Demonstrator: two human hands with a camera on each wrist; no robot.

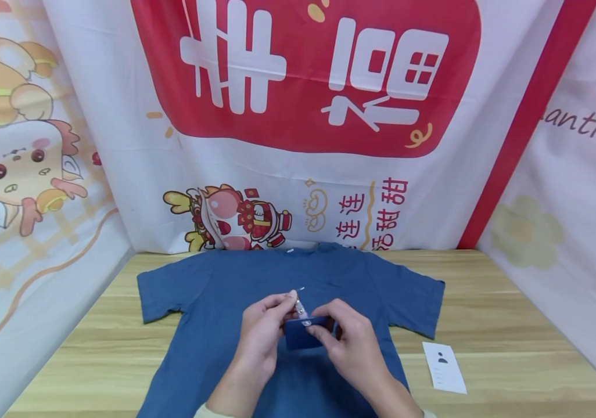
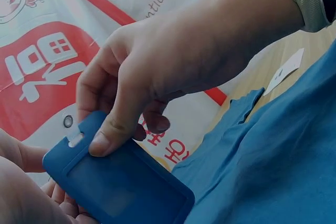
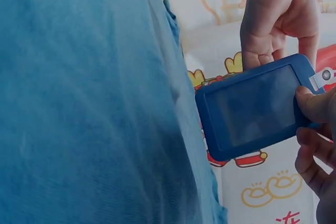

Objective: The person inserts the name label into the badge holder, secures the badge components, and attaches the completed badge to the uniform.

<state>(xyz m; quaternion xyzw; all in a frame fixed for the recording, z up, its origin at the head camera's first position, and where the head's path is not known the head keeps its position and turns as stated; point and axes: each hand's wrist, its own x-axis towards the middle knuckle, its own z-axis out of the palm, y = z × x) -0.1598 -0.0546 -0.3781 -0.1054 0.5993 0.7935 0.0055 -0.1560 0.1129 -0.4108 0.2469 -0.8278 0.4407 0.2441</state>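
A person's left hand [image 1: 261,328] pinches a clip strap [image 1: 301,310] and right hand [image 1: 351,337] a blue badge holder [image 1: 300,338] above a T-shirt [image 1: 219,302], the surface [image 1: 517,337] showing past both its side edges, a white card [image 1: 445,368] at right, a printed backdrop [image 1: 308,128] beyond.

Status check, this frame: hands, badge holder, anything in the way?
Left hand pinching clip strap; right hand pinching blue badge holder. Holder raised over spread blue shirt. White card on table to the right; no obstruction seen.

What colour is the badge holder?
Blue; the badge holder shows best in the right wrist view.
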